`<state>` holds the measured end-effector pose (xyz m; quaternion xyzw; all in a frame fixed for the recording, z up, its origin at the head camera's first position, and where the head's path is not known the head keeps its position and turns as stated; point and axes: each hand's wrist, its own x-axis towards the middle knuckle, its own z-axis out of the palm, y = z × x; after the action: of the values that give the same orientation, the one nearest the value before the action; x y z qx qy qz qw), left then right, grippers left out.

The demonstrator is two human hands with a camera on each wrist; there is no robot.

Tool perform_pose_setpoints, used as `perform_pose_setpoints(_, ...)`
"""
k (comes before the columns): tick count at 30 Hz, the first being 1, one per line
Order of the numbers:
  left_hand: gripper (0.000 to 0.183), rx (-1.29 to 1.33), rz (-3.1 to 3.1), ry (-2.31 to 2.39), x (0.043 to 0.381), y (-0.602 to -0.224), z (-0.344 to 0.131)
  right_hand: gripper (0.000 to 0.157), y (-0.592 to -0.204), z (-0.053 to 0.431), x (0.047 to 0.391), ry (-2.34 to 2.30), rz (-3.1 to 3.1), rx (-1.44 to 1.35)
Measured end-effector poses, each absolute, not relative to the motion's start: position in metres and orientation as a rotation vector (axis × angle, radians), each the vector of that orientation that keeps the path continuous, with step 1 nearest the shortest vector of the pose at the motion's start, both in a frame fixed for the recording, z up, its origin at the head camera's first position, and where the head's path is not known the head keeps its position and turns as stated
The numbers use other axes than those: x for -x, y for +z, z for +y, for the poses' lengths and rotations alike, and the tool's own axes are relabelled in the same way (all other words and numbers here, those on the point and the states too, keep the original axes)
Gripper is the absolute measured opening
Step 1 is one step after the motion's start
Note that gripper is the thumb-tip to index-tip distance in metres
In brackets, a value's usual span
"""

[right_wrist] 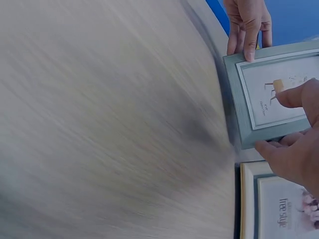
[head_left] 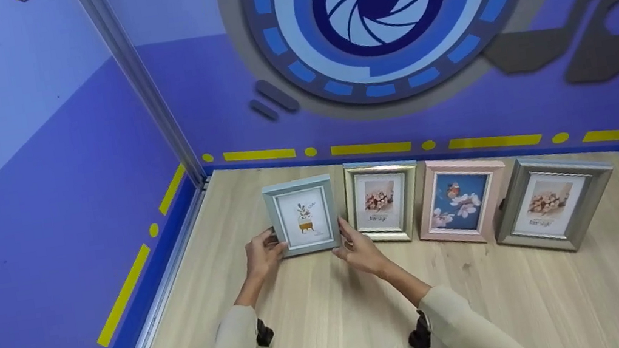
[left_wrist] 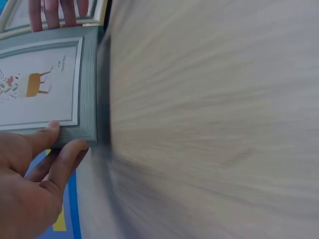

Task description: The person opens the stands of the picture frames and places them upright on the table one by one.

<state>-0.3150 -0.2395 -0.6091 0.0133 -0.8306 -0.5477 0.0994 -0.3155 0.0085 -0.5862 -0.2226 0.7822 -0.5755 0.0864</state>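
Observation:
A pale blue-green picture frame (head_left: 300, 183) with a potted-plant print stands on the wooden table, between the two hands. My left hand (head_left: 264, 257) grips its left edge; the thumb (left_wrist: 50, 130) lies on the front and the fingers curl behind. At the right edge, my right hand (head_left: 363, 252) touches the frame with rather straight fingers. Its thumb (right_wrist: 294, 95) is spread in front of the picture, apparently clear of the surface. The fingertips behind the frame are hidden. Close by on the right stands a gold picture frame (head_left: 406, 167).
Beyond the gold one, a pink picture frame (head_left: 489, 167) and a grey-silver picture frame (head_left: 584, 165) stand in the same row. Behind them rises a blue-purple wall (head_left: 199, 92) with a yellow dashed line. Another wall (head_left: 73, 191) bounds the table (head_left: 333, 330) at left.

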Motion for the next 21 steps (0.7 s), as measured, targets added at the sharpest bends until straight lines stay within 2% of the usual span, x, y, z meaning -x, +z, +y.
perform_pose_setpoints(4, 0.040, -0.105, -2.469, -1.613, 0.315, -0.616, -0.242, 0.079, -0.601, 0.004, 0.320, -1.649, 2.333, 0.613)
perform_pose_setpoints(11, 0.034, -0.117, -2.511, -1.479, 0.316, -0.615, -0.239, 0.081, -0.600, 0.002, 0.321, -1.671, 2.297, 0.567)
perform_pose_setpoints(21, 0.033, -0.170, -2.567, -1.417, 0.323, -0.608, -0.233, 0.071, -0.595, 0.010, 0.328, -1.641, 2.288, 0.578)
